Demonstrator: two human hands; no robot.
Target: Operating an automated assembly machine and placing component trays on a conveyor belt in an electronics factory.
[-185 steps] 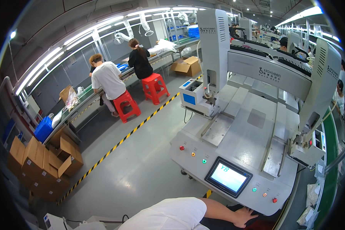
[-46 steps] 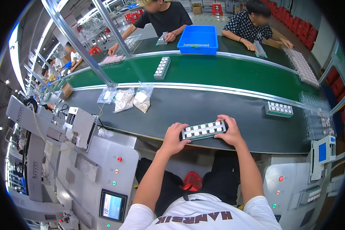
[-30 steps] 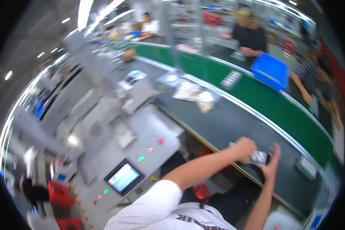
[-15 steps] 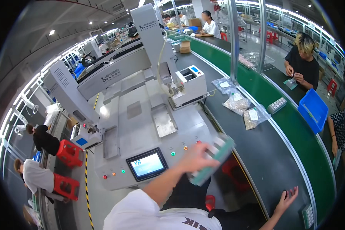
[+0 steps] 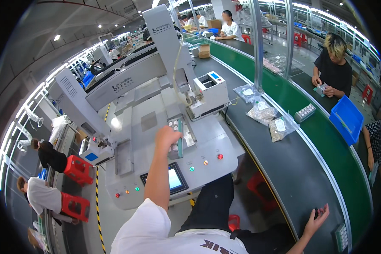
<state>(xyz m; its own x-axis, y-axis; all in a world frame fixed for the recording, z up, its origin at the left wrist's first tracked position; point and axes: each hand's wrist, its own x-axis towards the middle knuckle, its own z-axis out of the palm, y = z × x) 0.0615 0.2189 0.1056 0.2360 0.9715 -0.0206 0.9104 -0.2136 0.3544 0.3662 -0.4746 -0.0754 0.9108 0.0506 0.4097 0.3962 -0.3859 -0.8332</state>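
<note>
My left hand [image 5: 167, 138] is closed on the near left side of a green circuit board [image 5: 180, 137] carrying rows of whitish, block-like parts. This board is over the right metal fixture [image 5: 190, 137] of a grey benchtop machine [image 5: 148, 101]; whether it lies fully seated is hidden by my hand. Out to the right, my right hand [image 5: 318, 220] is over the dark worktop, fingers stretched and apart. A small dark spot shows by its thumb, too small to name. Near that hand, a similar board with whitish parts [image 5: 341, 238] lies at the worktop's edge.
The machine's front has a touchscreen [image 5: 172, 178] and lit buttons [image 5: 205, 162]. Bags of small parts [image 5: 261, 113] lie on the worktop [image 5: 279, 165] beside a green conveyor belt [image 5: 326, 149]. Another board [image 5: 305, 113] and a blue bin [image 5: 346, 120] are there. A co-worker [image 5: 333, 67] sits across.
My left hand has carried the circuit board from above the machine's front right corner, left and away from me, onto the right fixture. My right hand has hardly moved.
</note>
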